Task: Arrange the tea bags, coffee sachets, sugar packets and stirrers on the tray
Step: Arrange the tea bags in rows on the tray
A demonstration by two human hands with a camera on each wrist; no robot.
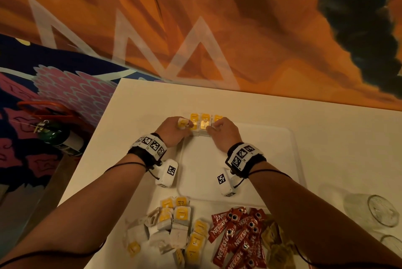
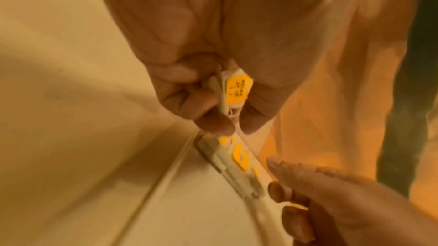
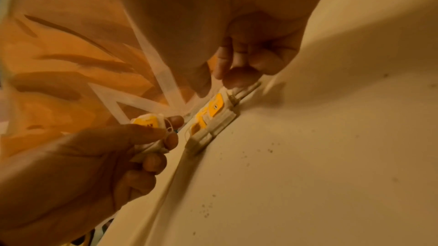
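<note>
**Tea bags being lined up at the tray's far edge**

A yellow-tagged tea bag (image 1: 182,124) is pinched in the left hand (image 1: 174,130), just left of the row (image 1: 203,124) already laid at the far edge of the tray (image 1: 291,160). The row's right end is steadied by the curled fingertips of the right hand (image 1: 224,132) (pinching or only pressing cannot be told). The bag should be laid flat, edge against its neighbour, tag up, without the row being nudged.
</note>
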